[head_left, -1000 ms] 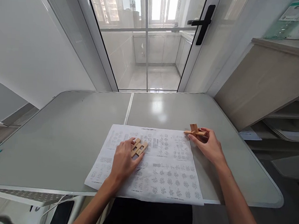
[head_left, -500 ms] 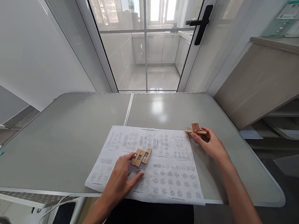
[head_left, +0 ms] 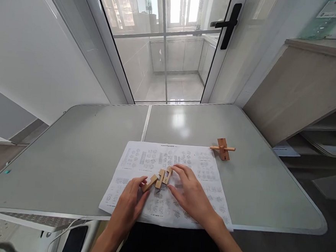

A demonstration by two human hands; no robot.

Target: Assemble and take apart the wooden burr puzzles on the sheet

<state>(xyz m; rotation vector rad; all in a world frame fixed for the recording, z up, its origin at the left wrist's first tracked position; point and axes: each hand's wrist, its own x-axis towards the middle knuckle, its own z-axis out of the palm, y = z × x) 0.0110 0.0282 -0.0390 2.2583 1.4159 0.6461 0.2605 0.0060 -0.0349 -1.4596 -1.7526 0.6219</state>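
Observation:
Three small notched wooden puzzle pieces lie slanted side by side on a printed sheet (head_left: 192, 216). My left hand (head_left: 130, 198) pinches the left wooden puzzle piece (head_left: 150, 183) between thumb and fingers. The middle piece (head_left: 160, 179) rests just beside it, free of both hands. My right hand (head_left: 190, 193) has its index finger at the upper end of the right piece (head_left: 166, 176) and its thumb by the lower end, marked with a character. Farther right, on the bare table, a light wooden stick (head_left: 230, 148) crosses a reddish-brown notched piece (head_left: 224, 155).
The grey table (head_left: 67, 165) has a pale seam and rounded corners. Beyond it stands a glass door with a black handle (head_left: 228, 26). A wooden shelf unit (head_left: 303, 81) borders the right side. At lower left, a phone (head_left: 74, 242) lies on a white cart.
My right hand has let go of the stick and brown piece and moved left to the right puzzle piece. The three pieces have been turned, and the left one is angled away.

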